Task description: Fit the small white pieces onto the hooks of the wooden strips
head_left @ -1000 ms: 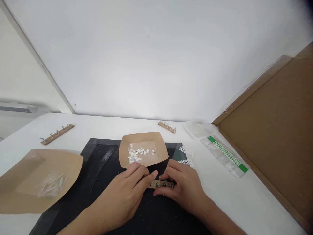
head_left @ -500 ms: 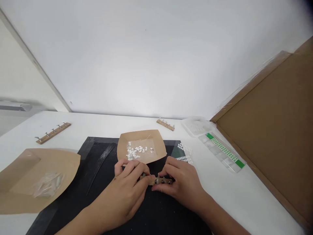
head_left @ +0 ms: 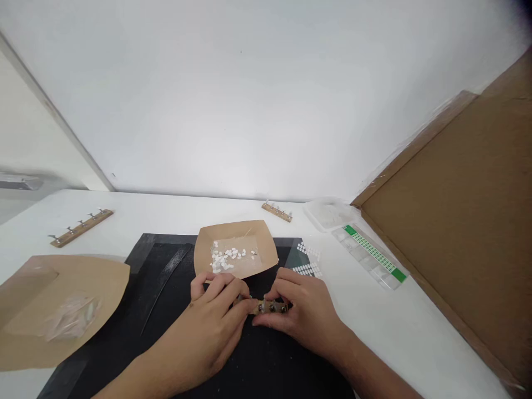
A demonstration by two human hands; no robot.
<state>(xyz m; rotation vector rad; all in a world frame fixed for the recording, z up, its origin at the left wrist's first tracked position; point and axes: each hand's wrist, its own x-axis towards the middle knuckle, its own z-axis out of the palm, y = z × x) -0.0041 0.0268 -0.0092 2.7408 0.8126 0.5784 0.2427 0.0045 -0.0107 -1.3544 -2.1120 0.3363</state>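
Observation:
Both hands grip a small wooden strip with metal clips [head_left: 272,307] over the black mat [head_left: 266,360]. My left hand [head_left: 220,318] is closed on its left end, thumb and fingers covering that part. From the right, my right hand [head_left: 305,302] pinches the other end, with the thumb along the near side. Some dark-centred metal fittings show between the hands. Just beyond my left fingers stands a cardboard tray [head_left: 268,244] with many small white oval pieces [head_left: 226,257] in it.
Similar wooden strips stand behind, one at left [head_left: 83,227] and one at centre back [head_left: 277,211]. A bigger cardboard tray [head_left: 25,271] holds clear plastic packets [head_left: 75,318]. White oval stickers [head_left: 307,270], a green-and-clear plastic case [head_left: 374,252] and a cardboard wall [head_left: 457,221] are right.
The whole view has shifted slightly, so everything appears a little further left. Both hands keep their hold on the wooden strip, with hardly any change in finger position.

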